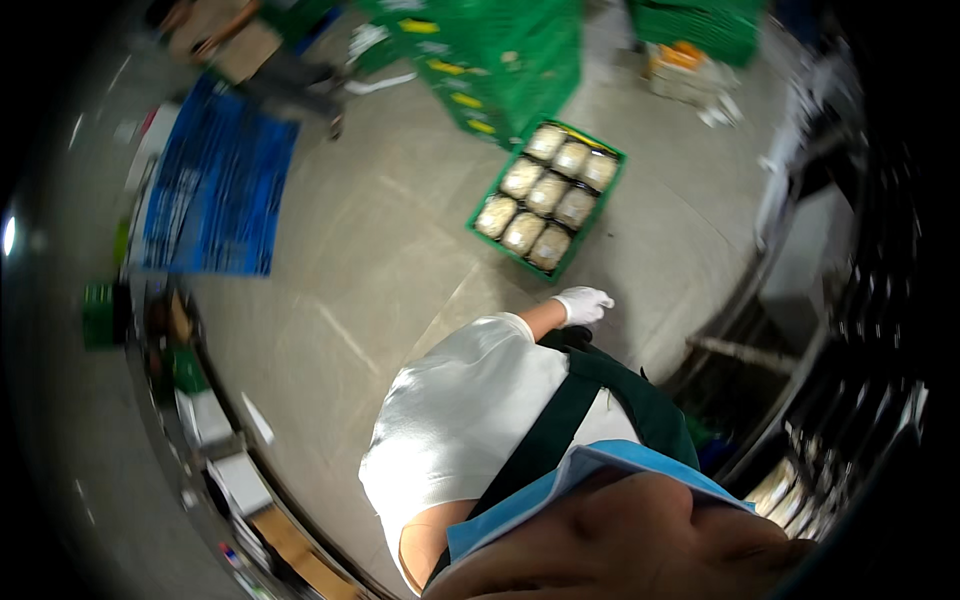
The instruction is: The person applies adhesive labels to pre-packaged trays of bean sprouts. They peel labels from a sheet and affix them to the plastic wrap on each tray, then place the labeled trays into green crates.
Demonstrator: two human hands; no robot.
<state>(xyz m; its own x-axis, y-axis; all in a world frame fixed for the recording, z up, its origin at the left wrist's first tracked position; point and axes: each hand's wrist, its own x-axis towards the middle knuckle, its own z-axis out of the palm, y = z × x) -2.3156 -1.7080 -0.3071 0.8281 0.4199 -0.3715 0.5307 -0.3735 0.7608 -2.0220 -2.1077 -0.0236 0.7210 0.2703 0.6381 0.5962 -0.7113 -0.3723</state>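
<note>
My left hand (585,305), in a white glove, hangs in front of my body with its fingers partly curled. I see nothing in it, but blur hides how far the fingers close. Just beyond it is a green plastic crate (553,278), apart from the hand. Several film-wrapped packs (547,193) of pale food in dark trays fill the crate in rows, some with white labels. My right hand is out of view. A dark green apron (537,442) crosses my white top.
Green stacked crates (525,60) with yellow tags stand beyond the crate. A blue stack (217,180) is at left, near another person (232,45). White sacks (686,79) lie at upper right. Dark racking (877,300) lines the right; boxes (244,484) line the lower left.
</note>
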